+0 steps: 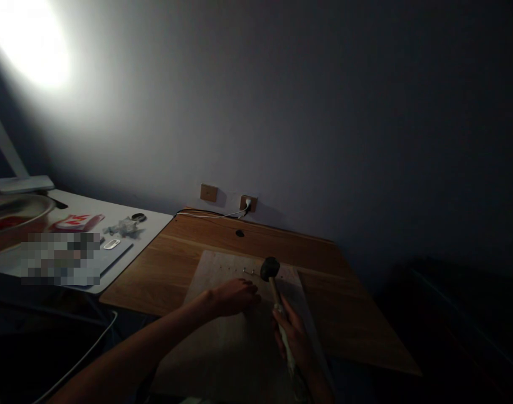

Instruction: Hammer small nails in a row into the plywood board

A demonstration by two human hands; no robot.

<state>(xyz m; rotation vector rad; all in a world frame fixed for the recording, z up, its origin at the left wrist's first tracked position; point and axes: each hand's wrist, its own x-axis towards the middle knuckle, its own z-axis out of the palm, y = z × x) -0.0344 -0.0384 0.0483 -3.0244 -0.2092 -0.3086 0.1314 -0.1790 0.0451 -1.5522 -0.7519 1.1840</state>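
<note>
On the wooden desk (163,269) | pale board (222,336) pressed flat by left hand (235,295), fingers spread | mallet (270,269) gripped tight in right hand (292,336)

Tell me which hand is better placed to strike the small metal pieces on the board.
Right. The right hand grips the mallet, whose head hangs just above the metal pieces. The left hand rests flat on the board, empty.

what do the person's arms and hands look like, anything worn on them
Both are bare. The left hand and its forearm show no sleeve, glove, watch or ring. The right hand also looks ungloved; dim light hides finer detail at its wrist.
</note>
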